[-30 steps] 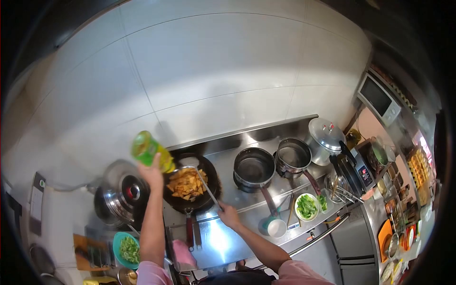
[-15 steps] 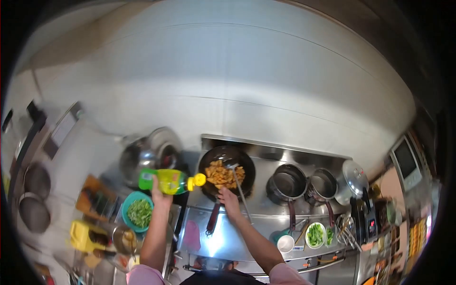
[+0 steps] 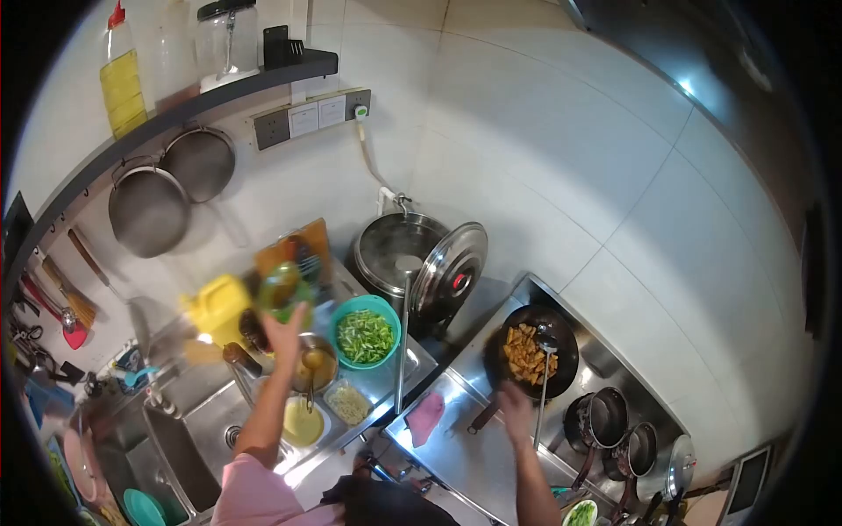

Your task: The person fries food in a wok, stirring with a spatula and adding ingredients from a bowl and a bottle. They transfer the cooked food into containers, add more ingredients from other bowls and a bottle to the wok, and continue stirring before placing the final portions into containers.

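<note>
Steel counter (image 3: 419,366): teal bowl (image 3: 368,304) of chopped greens, clear tub (image 3: 365,417) just in front, metal bowl (image 3: 316,341) and bowl of yellow food (image 3: 326,426) beside it. Stove (image 3: 465,443): wok (image 3: 563,337), two saucepans (image 3: 607,416), pink cloth flat on the bare steel. Wall shelf (image 3: 272,75): red-capped bottle (image 3: 121,83), black-lidded jar (image 3: 228,44).

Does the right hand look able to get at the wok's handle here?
Probably yes: the right hand, though blurred, appears empty and close beside the wok handle, with nothing visible between them.
</note>
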